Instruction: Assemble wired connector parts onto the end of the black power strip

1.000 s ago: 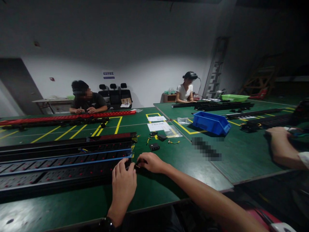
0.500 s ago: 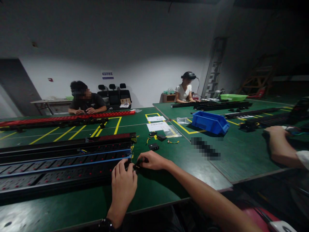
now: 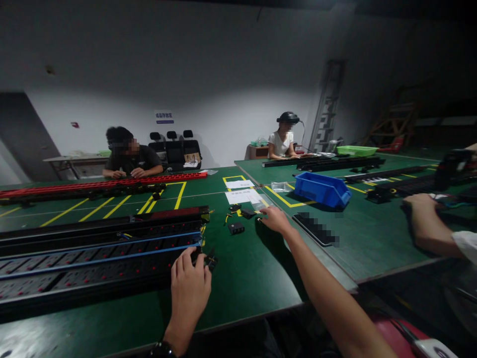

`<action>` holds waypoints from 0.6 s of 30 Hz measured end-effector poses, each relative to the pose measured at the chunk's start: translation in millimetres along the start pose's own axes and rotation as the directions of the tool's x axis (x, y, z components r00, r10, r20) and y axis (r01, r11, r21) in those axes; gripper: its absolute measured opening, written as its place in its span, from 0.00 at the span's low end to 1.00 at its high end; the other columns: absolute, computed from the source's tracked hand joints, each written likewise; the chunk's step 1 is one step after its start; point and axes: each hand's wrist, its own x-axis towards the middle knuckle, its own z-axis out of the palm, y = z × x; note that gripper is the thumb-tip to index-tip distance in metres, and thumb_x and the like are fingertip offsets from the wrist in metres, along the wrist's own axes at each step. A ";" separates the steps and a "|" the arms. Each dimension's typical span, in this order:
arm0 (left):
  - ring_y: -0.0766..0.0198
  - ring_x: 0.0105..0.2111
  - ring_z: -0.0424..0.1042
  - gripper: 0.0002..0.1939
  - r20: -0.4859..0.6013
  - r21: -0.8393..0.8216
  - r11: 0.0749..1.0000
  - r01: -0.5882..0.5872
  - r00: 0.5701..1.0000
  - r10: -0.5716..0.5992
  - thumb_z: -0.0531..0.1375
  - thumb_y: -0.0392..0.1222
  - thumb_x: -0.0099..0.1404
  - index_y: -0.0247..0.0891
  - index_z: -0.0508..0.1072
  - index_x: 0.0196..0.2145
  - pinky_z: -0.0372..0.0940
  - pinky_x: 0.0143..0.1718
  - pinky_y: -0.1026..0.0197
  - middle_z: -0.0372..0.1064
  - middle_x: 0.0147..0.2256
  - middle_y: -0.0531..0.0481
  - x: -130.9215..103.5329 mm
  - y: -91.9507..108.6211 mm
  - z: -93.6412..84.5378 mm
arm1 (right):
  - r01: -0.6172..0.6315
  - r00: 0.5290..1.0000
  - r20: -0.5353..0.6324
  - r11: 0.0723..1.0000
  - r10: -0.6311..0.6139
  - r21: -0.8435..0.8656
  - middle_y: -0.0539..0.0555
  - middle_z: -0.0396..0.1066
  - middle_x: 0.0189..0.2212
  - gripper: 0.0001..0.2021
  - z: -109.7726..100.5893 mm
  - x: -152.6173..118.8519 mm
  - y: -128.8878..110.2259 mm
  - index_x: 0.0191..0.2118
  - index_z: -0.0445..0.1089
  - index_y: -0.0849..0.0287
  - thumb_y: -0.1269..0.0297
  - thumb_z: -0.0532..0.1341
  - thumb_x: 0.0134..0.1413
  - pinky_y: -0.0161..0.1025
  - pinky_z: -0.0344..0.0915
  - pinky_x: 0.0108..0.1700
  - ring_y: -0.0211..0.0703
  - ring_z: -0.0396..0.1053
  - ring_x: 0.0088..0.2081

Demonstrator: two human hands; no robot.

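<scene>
- Where the near black strip (image 3: pixel 112 271) ended on the green worktop (image 3: pixel 242 293), the left hand (image 3: pixel 191 283) lay with fingers bent over that end, a small dark part (image 3: pixel 212 261) just beyond the fingertips; whether it was pinched, I could not tell.
- That part seemed light and stiff, probably with thin, bendable bits; its solid body looked the better hold, thumb and forefinger on opposite sides.
- The strip, long and rigid, was likely the heavier and more awkward piece, best steadied by its outer edges, off the red dots.
- The right hand (image 3: pixel 276 221) reached beside the clear bag (image 3: pixel 258 200), fingers angled down, a tiny connector end (image 3: pixel 259 219) at their tips; the pictures did not show whether they had closed on it.
- Such a connector was presumably very light, its wire limp, so the plug body would have given a surer grip.
- Near it sat a black block (image 3: pixel 236 227), seemingly hard-shelled and easily taken by its sides.
</scene>
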 end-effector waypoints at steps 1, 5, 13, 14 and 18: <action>0.47 0.55 0.66 0.14 -0.002 0.000 1.000 -0.002 1.000 0.002 0.56 0.37 0.68 0.39 0.79 0.47 0.64 0.57 0.43 0.67 0.55 0.38 0.0 -0.2 -0.1 | -0.004 1.000 0.022 1.000 0.004 -0.014 0.63 0.77 0.48 0.15 1.7 -0.5 -0.7 0.48 0.79 0.59 0.69 0.62 0.56 0.42 0.63 0.47 0.55 0.71 0.49; 0.48 0.54 0.66 0.14 -0.008 0.001 1.000 -0.008 1.000 0.008 0.56 0.37 0.68 0.39 0.79 0.47 0.64 0.57 0.44 0.67 0.55 0.39 -0.3 -0.4 -0.6 | 0.016 0.999 0.045 1.000 -0.015 -0.007 0.61 0.79 0.40 0.10 4.6 -1.2 -4.9 0.38 0.81 0.56 0.70 0.61 0.56 0.40 0.61 0.41 0.53 0.73 0.43; 0.47 0.54 0.67 0.14 -0.018 -0.003 1.000 -0.003 1.000 0.003 0.56 0.37 0.68 0.39 0.79 0.46 0.63 0.57 0.44 0.68 0.54 0.38 -0.2 0.1 -0.6 | 0.009 0.999 -0.033 0.996 -0.007 0.085 0.60 0.78 0.34 0.09 7.4 -0.3 -6.0 0.32 0.80 0.56 0.71 0.61 0.55 0.40 0.59 0.39 0.50 0.72 0.38; 0.47 0.54 0.67 0.14 -0.016 -0.005 1.000 -0.003 1.000 0.003 0.56 0.37 0.68 0.39 0.79 0.46 0.63 0.56 0.44 0.68 0.54 0.38 0.0 0.1 -0.6 | 0.011 0.999 -0.047 0.995 -0.006 0.099 0.60 0.78 0.34 0.09 7.5 0.6 -6.5 0.33 0.80 0.57 0.71 0.61 0.56 0.40 0.59 0.39 0.49 0.72 0.37; 0.47 0.54 0.67 0.14 -0.018 -0.008 1.000 -0.004 1.000 0.004 0.56 0.37 0.68 0.39 0.79 0.46 0.63 0.57 0.44 0.68 0.54 0.38 0.3 0.3 -0.1 | 0.033 0.990 -0.140 0.973 -0.001 0.226 0.60 0.77 0.35 0.10 6.6 6.7 -9.3 0.39 0.80 0.60 0.69 0.60 0.61 0.39 0.60 0.38 0.46 0.70 0.36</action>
